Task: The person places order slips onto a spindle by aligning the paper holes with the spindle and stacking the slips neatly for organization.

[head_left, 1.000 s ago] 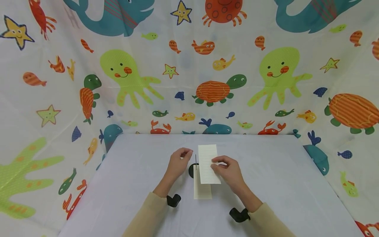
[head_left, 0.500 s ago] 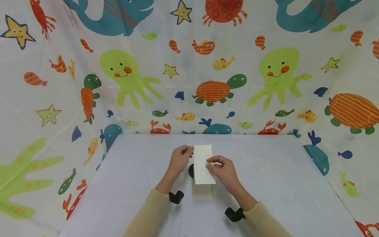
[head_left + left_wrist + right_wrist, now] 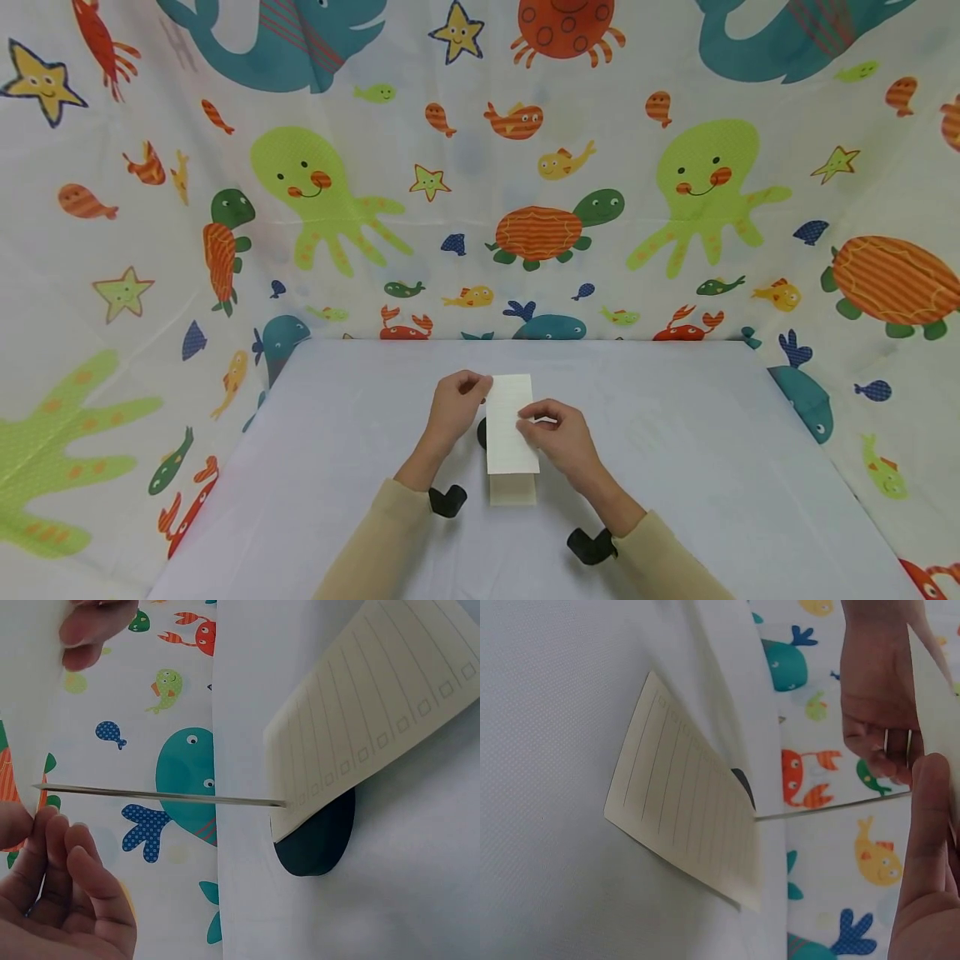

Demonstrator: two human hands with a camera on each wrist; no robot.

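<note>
A sheet of cream lined paper [image 3: 508, 437] is held up between both hands. My left hand [image 3: 453, 408] pinches its far left corner. My right hand [image 3: 562, 435] grips its right edge between thumb and fingers. Below it, a thin metal spike [image 3: 165, 796] rises from a round black base [image 3: 319, 851]. A second lined sheet, with small checkboxes [image 3: 367, 724], is pierced near one end by the spike and sits low over the base. The spike's tip is at the underside of the held sheet; whether it touches, I cannot tell. In the head view the held sheet hides the spike.
A white cloth covers the table [image 3: 360, 392]. Behind and at the sides hangs a curtain [image 3: 465, 292] printed with sea animals. Black wrist mounts [image 3: 448, 502] stick out from both forearms, low over the table.
The held sheet has moved left until it covers the spike, then tilted and shifted slightly towards me. My left hand, apart from the sheet at first, now pinches its corner.
</note>
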